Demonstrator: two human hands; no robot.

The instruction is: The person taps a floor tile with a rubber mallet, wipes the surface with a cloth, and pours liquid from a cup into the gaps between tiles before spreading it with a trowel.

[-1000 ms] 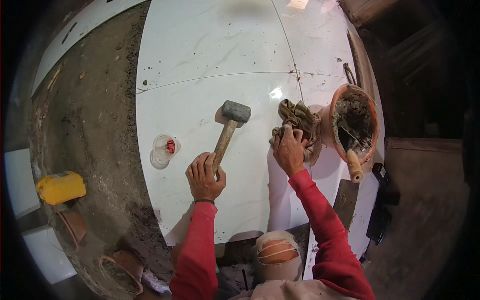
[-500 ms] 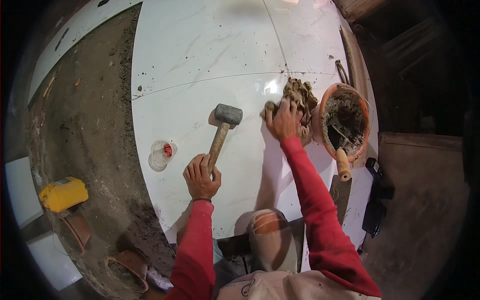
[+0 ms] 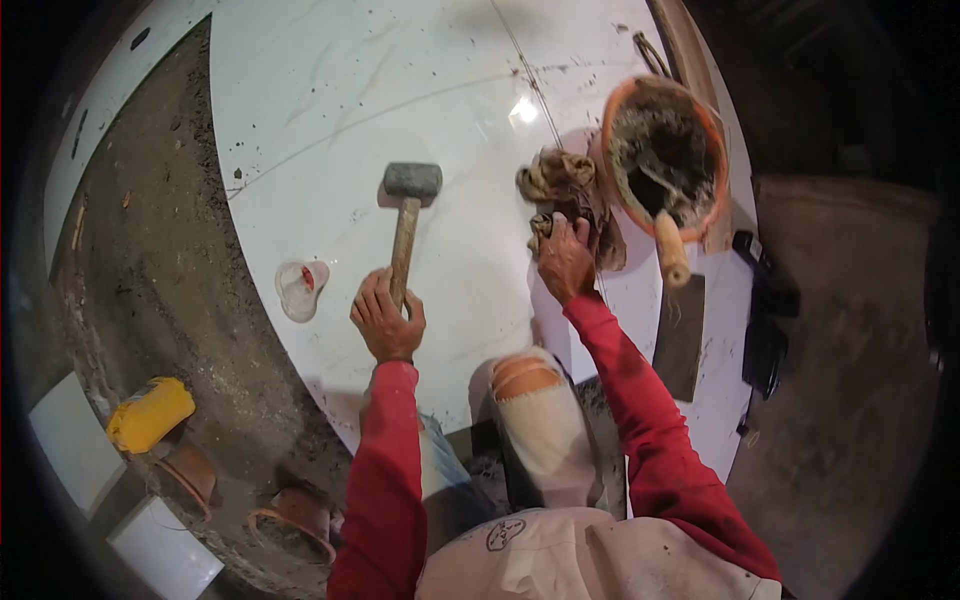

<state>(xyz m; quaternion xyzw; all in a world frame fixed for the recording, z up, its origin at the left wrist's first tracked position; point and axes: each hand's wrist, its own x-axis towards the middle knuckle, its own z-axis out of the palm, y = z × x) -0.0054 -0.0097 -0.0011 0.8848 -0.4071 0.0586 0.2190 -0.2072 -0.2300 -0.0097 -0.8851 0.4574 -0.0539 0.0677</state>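
My left hand (image 3: 386,318) is closed round the lower end of the wooden handle of a rubber mallet (image 3: 413,181), whose dark head points away from me over the white tiles (image 3: 460,260). Under the curled fingers of my right hand (image 3: 567,262) is the near part of a crumpled, muddy brown cloth (image 3: 562,178) lying on the tiles; its fingertips are partly hidden. Just right of the cloth stands an orange bucket (image 3: 608,130) with grey mortar caked inside. A trowel with a wooden handle (image 3: 671,250) rests in it, the handle sticking out over the near rim.
Left of the mallet is a small clear plastic cup (image 3: 297,290) with something red. Bare mortar bed (image 3: 150,230) runs along the left, with a yellow bundle (image 3: 152,414) and clay-coloured containers (image 3: 295,520). Pliers-like handles (image 3: 650,52) and black tools (image 3: 765,357) lie at right.
The whole view has shifted. My right hand has drawn back toward me across the cloth, and the cloth's folds have changed. My left hand keeps its hold on the mallet.
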